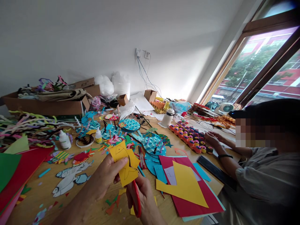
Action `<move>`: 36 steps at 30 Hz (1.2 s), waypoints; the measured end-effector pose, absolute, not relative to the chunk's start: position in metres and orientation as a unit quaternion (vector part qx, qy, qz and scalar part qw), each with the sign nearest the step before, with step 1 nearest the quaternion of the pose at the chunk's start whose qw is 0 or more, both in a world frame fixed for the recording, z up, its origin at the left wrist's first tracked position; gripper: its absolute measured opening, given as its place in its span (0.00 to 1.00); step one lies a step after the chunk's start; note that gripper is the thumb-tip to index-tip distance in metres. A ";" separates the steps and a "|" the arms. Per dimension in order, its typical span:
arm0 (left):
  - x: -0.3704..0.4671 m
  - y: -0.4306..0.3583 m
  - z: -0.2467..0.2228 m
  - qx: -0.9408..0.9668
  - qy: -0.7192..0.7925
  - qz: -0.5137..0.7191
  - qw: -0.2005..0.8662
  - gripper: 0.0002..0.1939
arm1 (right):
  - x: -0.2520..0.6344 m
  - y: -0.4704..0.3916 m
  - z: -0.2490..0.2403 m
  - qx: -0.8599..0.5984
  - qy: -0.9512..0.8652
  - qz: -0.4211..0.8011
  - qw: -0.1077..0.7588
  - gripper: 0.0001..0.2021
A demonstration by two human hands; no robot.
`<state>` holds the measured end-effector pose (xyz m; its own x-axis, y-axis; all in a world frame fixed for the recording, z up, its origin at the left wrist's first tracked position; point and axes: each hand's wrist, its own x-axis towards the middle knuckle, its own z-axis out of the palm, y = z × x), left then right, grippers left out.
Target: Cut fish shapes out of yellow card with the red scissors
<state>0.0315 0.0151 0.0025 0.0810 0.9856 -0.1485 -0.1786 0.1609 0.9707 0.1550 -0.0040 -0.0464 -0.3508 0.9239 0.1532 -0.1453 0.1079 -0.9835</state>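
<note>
My left hand [109, 172] pinches a piece of yellow paper [127, 175] with a fish outline drawn on it. A cut runs into the paper from its right side. My right hand [146, 195] is closed around red-handled scissors [137, 200], just below the sheet; the blades are mostly hidden by the paper and my fingers. Small paper scraps [112, 203] lie on the table beneath. White paper fish [67, 178] with drawn outlines lie left of my left forearm. Right of my hands, a larger cut yellow sheet [187, 181] rests on red paper [180, 203].
At the right a person [257, 168] sits with both hands at a painted egg tray [191, 137]; a phone [217, 172] lies nearby. Glue bottles [65, 140], blue paper-fish crafts [153, 145], pipe cleaners [30, 128] and a white flask [167, 118] stand or lie around the table.
</note>
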 end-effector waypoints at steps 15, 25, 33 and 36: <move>0.031 0.016 0.001 0.438 0.471 0.476 0.600 0.12 | 0.156 -0.005 -0.048 -0.343 -0.581 0.575 0.462 0.27; 0.030 0.017 0.000 0.427 0.489 0.488 0.584 0.12 | 0.156 -0.005 -0.054 -0.332 -0.576 0.586 0.463 0.24; 0.028 0.017 0.001 0.442 0.469 0.467 0.605 0.14 | 0.155 -0.002 -0.056 -0.332 -0.578 0.584 0.464 0.27; 0.026 0.017 0.003 0.444 0.456 0.464 0.616 0.12 | 0.156 -0.003 -0.052 -0.339 -0.585 0.579 0.455 0.27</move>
<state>0.0260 0.0169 0.0029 0.1539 0.9765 -0.1510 -0.1665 0.1763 0.9701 0.1563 -0.0031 -0.0521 -0.3553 0.9242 0.1399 -0.1307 0.0991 -0.9865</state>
